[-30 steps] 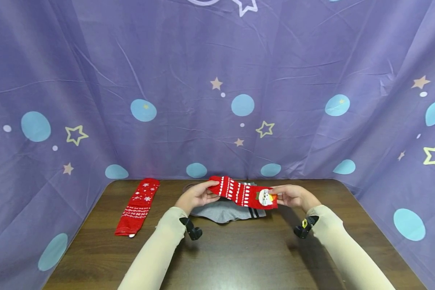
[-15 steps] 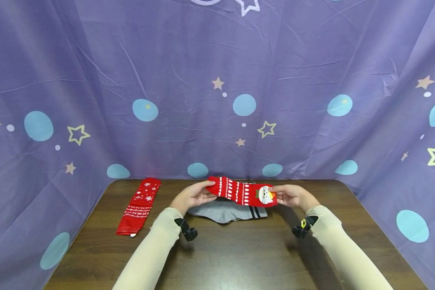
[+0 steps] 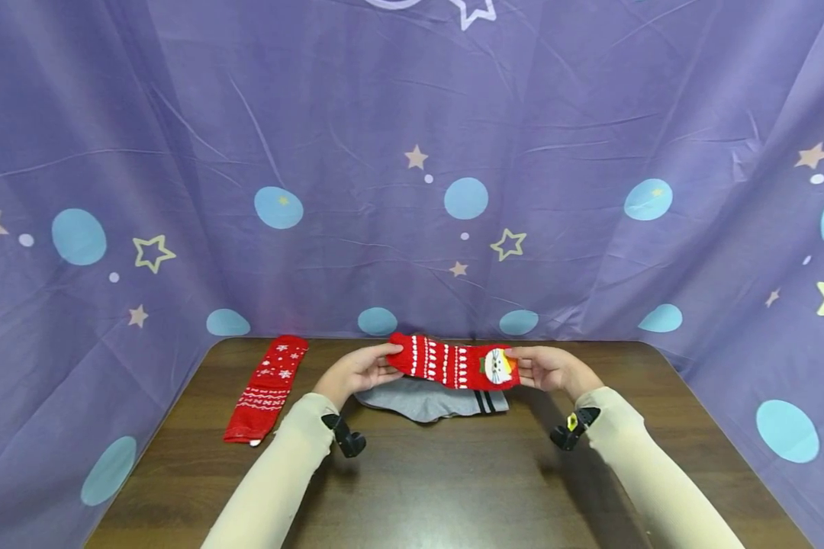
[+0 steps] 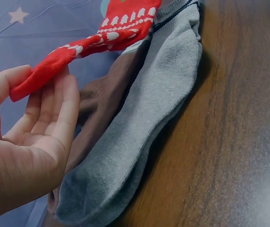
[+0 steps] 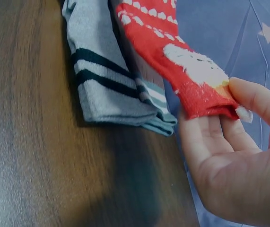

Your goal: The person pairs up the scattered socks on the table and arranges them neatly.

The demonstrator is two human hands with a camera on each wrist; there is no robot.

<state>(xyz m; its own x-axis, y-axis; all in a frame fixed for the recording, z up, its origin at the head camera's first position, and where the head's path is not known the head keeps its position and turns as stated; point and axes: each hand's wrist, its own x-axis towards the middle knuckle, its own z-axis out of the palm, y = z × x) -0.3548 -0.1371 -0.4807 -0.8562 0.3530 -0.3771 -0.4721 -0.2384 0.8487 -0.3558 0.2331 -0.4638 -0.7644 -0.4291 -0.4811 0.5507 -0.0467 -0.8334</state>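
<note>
A red sock [image 3: 446,364] with white patterned rows and a white cat face is stretched sideways above the table. My left hand [image 3: 357,371] pinches its toe end between thumb and fingers. At the other end, beside the cat face, my right hand [image 3: 552,371] grips the cuff. Beneath it lie grey socks [image 4: 135,113] with dark bands near the cuff, seen in the right wrist view. Against them on the far side lies a brown sock [image 4: 108,94], mostly hidden by the red one in the head view.
Another red sock [image 3: 266,389] with white snowflakes lies flat at the left of the wooden table [image 3: 439,488]. A purple curtain [image 3: 378,183] with stars and blue spots hangs right behind the table's back edge and along the sides.
My left hand has shifted slightly left with the toe end, so the red sock stretches a little straighter. My right hand keeps its grip. The socks on the table have not moved.
</note>
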